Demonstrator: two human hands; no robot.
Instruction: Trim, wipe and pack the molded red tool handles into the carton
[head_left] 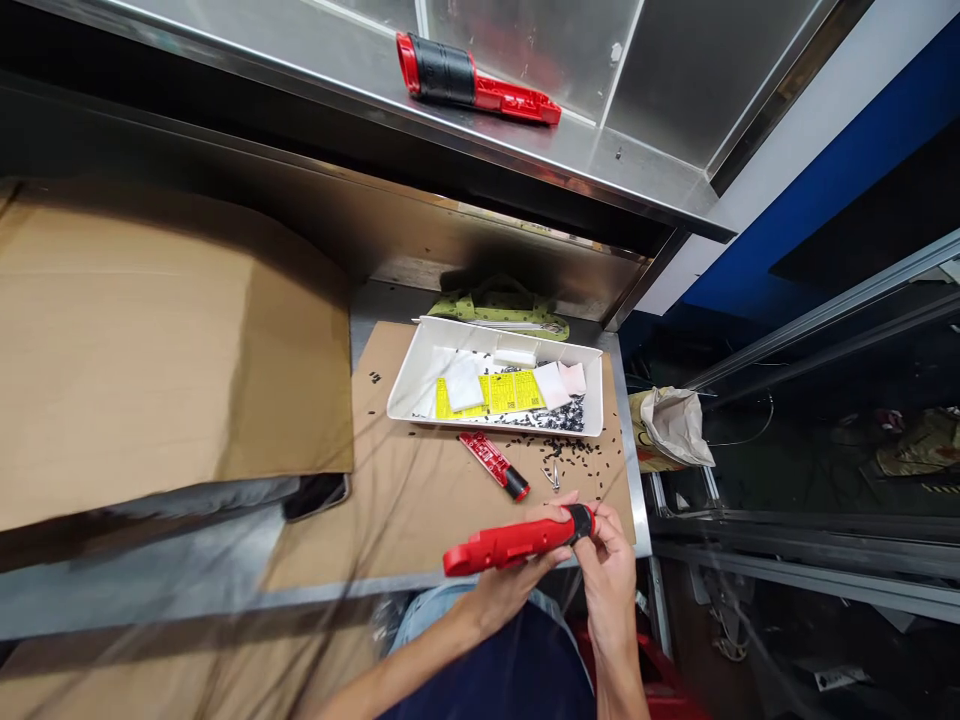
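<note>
A red plastic tool housing with a black band [501, 543] is held level above the front edge of the bench. Around its middle, my left hand [517, 575] is closed from below, thumb on top. My right hand [609, 555] pinches the black end of the housing; whether a small part sits between those fingertips is hidden. Just beyond my hands lies a second red housing piece with a black end [495, 465], hollow side up. Beside it rest small metal tweezers [553, 476] and many scattered small black parts [574, 455].
A white tray [401, 405] holds black bits, yellow label sheets [514, 392] and white pads. Behind it sits a green pouch [480, 305]. Another red and black housing [444, 72] lies on the metal shelf. A large cardboard box [150, 340] stands left; a lined bag [675, 430] hangs right.
</note>
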